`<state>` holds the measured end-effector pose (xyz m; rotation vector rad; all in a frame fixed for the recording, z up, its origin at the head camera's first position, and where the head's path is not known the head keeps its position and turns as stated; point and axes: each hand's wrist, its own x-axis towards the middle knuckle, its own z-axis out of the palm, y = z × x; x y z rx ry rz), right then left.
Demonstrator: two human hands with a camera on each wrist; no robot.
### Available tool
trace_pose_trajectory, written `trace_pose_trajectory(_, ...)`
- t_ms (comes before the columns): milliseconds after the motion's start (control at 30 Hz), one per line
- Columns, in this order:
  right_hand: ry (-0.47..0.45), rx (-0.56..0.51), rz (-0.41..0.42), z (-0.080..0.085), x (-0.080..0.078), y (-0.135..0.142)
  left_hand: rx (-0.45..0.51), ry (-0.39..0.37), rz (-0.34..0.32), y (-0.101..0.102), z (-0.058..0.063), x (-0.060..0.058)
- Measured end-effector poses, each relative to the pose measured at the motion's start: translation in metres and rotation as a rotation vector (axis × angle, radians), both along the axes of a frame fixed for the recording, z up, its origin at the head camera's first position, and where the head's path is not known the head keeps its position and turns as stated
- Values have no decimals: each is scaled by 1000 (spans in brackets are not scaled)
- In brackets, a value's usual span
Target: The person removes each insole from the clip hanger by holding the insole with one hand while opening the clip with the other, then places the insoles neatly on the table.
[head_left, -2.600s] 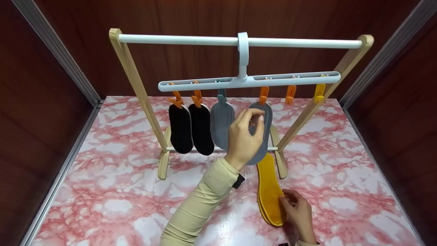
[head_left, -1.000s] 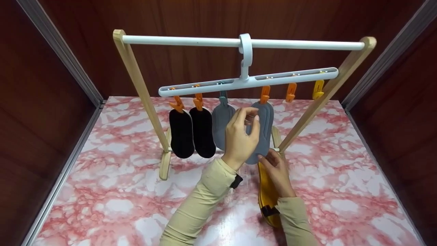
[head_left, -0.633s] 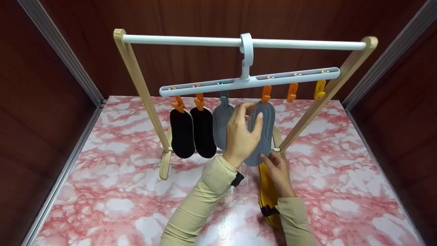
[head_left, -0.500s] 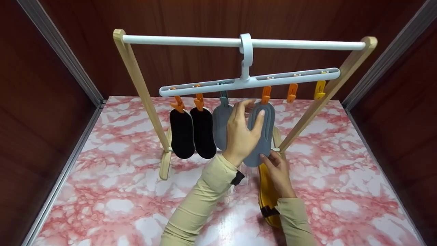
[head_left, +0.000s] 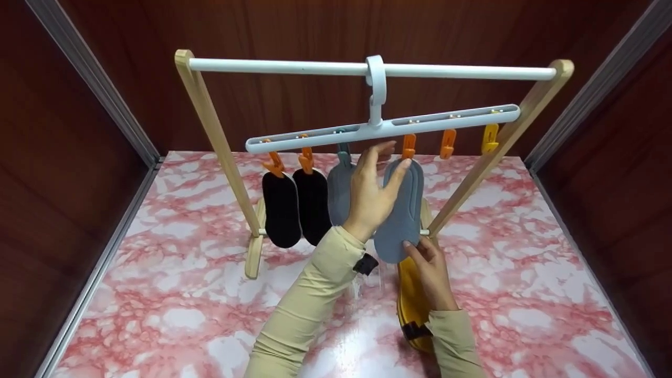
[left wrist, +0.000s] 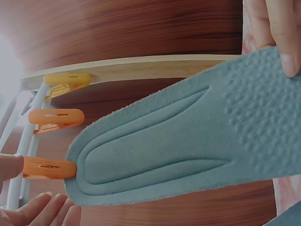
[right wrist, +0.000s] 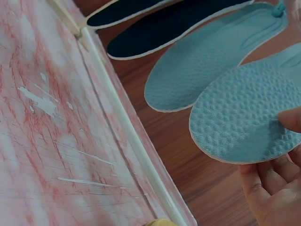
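A grey-blue insole (head_left: 400, 226) hangs from an orange clip (head_left: 409, 146) on the white hanger (head_left: 315, 139). My right hand (head_left: 433, 268) pinches its lower end, thumb on the dimpled face and fingers behind. Up at the clip is my left hand (head_left: 371, 194), thumb and fingers spread apart; in the left wrist view the thumb (left wrist: 10, 165) lies at the clip's upper end. A second grey insole (head_left: 339, 191), partly behind my left hand, hangs from a grey-green clip (head_left: 344, 154). A pair of yellow insoles (head_left: 412, 294) lies on the table, partly covered by my right forearm.
Two black insoles (head_left: 282, 212) hang from orange clips at the left. Toward the right end, another orange clip (head_left: 448, 144) and a yellow clip (head_left: 490, 138) hold nothing. A wooden-legged rack with a white rod (head_left: 472, 71) carries the hanger over the marbled table (head_left: 173, 315).
My right hand has left the yellow insoles and taken hold of the grey insole's lower end. My left hand has risen toward the clip and spread its fingers. The hanger now tilts, right end higher.
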<state>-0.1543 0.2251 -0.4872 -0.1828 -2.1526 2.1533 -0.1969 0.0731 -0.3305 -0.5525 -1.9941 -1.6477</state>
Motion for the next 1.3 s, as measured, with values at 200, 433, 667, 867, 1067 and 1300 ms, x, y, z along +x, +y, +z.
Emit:
trace_pose_trajectory(200,33,-3,-9,-1,4,2,26,-24,-57,3,2,-4)
trace_pose_trajectory(433,101,-83,-27,-3,9,2,109,-76,-161,5,4,-9)
trace_pose_trajectory(667,82,-95,-38,-4,13,1,151,-128,-218,6,6,-9)
trace_pose_trajectory(867,87,-95,-32,-3,15,1,193,-132,-275,8,6,-11)
trace_pose_trajectory(1067,86,-111,-31,-3,17,0,211,-155,-281,9,7,-11)
trace_pose_trajectory(1300,88,-132,-49,-4,19,-1,228,-191,-314,9,9,-11)
